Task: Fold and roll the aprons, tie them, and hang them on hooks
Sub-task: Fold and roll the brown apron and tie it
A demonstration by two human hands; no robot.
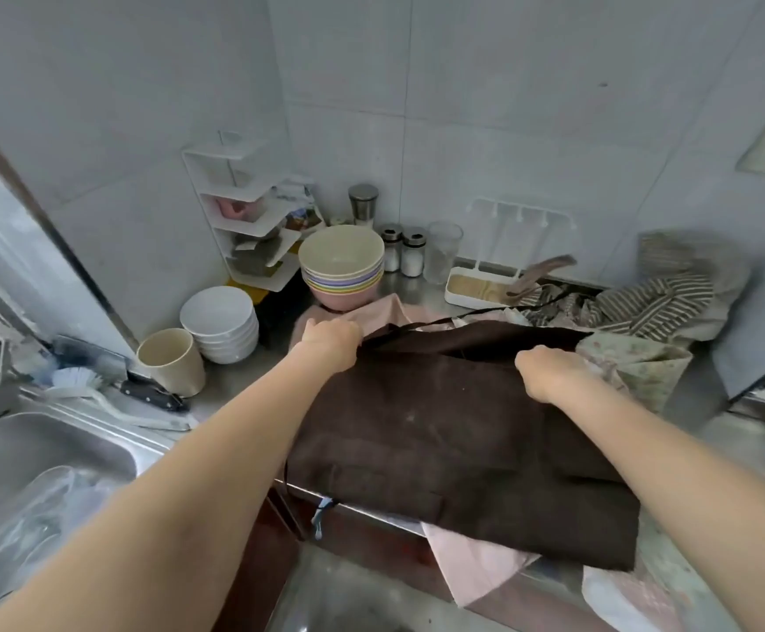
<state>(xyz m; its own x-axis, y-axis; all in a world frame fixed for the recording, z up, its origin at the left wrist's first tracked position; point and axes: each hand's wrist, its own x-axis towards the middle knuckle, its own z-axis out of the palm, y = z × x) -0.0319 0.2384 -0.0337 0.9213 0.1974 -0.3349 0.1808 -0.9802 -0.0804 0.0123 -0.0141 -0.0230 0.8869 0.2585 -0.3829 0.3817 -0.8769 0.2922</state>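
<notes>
My left hand (330,342) has its fingers curled down over the far left corner of the brown apron (440,431), gripping the cloth where a thin dark strap (476,314) runs off to the right. My right hand (549,374) is clenched on the apron's far right edge, fingers tucked into the fabric. Between the 2 hands I see the top edge held a little raised, while the rest of the apron lies spread over the steel table (709,431), its near edge hanging past the front lip. Under it lies a pink apron (472,567), showing at the far side and drooping off the front. A floral cloth (636,362) sits just beside my right hand, and a striped cloth (654,303) is heaped behind it. Beyond my left hand stands a stack of coloured bowls (342,266); further left are white bowls (218,323), a beige cup (171,360) and the sink (43,453).
</notes>
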